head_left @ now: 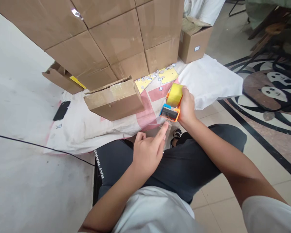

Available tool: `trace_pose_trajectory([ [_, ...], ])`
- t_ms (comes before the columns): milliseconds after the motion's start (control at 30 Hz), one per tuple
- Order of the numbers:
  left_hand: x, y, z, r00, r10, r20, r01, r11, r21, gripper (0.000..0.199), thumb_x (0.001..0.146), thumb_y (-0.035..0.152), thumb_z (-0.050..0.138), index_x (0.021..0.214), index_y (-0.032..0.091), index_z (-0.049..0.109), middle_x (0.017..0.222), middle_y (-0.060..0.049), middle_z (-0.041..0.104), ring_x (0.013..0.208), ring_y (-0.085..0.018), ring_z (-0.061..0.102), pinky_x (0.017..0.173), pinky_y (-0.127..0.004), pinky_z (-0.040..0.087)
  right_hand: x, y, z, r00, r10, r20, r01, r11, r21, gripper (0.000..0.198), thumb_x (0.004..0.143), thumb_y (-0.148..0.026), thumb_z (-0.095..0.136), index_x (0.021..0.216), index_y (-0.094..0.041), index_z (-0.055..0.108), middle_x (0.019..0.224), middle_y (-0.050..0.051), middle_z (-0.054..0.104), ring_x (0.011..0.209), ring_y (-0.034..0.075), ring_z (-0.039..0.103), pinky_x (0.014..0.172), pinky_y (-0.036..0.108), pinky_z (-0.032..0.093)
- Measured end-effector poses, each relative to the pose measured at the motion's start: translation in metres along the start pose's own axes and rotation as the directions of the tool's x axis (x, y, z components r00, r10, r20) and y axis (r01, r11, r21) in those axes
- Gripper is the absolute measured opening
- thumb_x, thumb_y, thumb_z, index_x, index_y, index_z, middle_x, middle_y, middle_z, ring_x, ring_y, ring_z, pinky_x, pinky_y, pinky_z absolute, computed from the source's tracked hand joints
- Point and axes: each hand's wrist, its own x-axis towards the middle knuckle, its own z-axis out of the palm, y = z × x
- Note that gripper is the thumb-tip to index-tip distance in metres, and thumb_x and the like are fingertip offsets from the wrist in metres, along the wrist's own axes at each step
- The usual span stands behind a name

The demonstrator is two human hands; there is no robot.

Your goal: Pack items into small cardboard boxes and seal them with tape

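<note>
My right hand (188, 105) is wrapped round an orange and blue tape dispenser (170, 113) with a yellow roll of tape (175, 94) in it. The dispenser's dark front edge faces my left hand. Just below it, my left hand (149, 152) has its index finger stretched toward that edge and its thumb apart, the other fingers partly curled. A clear strip of tape (168, 129) hangs from the dispenser, close against the left fingers; whether they grip it is hard to see. Beyond the hands, a closed cardboard box (115, 100) sits tilted on the cloth-covered surface (87, 129).
Stacked cardboard boxes (116, 38) form a wall behind. An opened box (195, 42) stands at the right, another open carton (63, 77) at the left. A black phone-shaped object (61, 110) lies on the cloth. A dark cable (38, 146) crosses the left side.
</note>
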Motion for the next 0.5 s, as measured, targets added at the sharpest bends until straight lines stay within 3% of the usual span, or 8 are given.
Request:
trace_pose_trajectory([
  [133, -0.001, 0.0, -0.013, 0.995, -0.09, -0.03, 0.085, 0.987, -0.135, 0.043, 0.1, 0.025, 0.048, 0.142, 0.028, 0.055, 0.061, 0.004, 0.065, 0.056, -0.012, 0.046, 0.073, -0.029, 0.041, 0.0, 0.0, 0.001, 0.999, -0.035, 0.021, 0.036, 0.999, -0.018, 0.047, 0.084, -0.069, 0.054, 0.086, -0.022, 0.061, 0.074, 0.002, 0.067, 0.078, 0.022, 0.07, 0.066, 0.033, 0.058],
  [233, -0.002, 0.0, -0.018, 0.975, -0.224, 0.01, 0.216, 0.927, -0.306, 0.045, 0.099, 0.03, 0.05, 0.144, 0.028, 0.053, 0.059, 0.004, 0.061, 0.059, -0.014, 0.05, 0.068, -0.028, 0.045, -0.003, -0.003, 0.003, 0.998, -0.062, 0.027, 0.062, 0.998, -0.006, 0.047, 0.084, -0.069, 0.055, 0.085, -0.022, 0.062, 0.076, 0.002, 0.067, 0.081, 0.021, 0.07, 0.066, 0.033, 0.057],
  [367, -0.006, 0.0, -0.02, 0.915, -0.353, 0.198, 0.397, 0.691, -0.604, 0.06, 0.1, 0.035, 0.048, 0.157, 0.026, 0.029, 0.049, 0.009, 0.047, 0.048, -0.011, 0.041, 0.05, -0.024, 0.042, -0.008, -0.01, 0.002, 0.977, -0.214, 0.014, 0.214, 0.976, -0.031, 0.045, 0.087, -0.067, 0.052, 0.078, -0.023, 0.059, 0.079, 0.002, 0.065, 0.089, 0.022, 0.068, 0.069, 0.033, 0.056],
  [500, -0.006, -0.002, -0.012, 0.876, -0.391, 0.281, 0.461, 0.513, -0.724, 0.064, 0.1, 0.039, 0.049, 0.158, 0.027, 0.026, 0.05, 0.01, 0.044, 0.044, -0.009, 0.038, 0.043, -0.022, 0.036, -0.009, -0.02, -0.005, 0.895, -0.444, -0.031, 0.437, 0.889, -0.136, 0.044, 0.093, -0.061, 0.048, 0.067, -0.025, 0.049, 0.076, 0.0, 0.057, 0.088, 0.02, 0.065, 0.076, 0.034, 0.054],
])
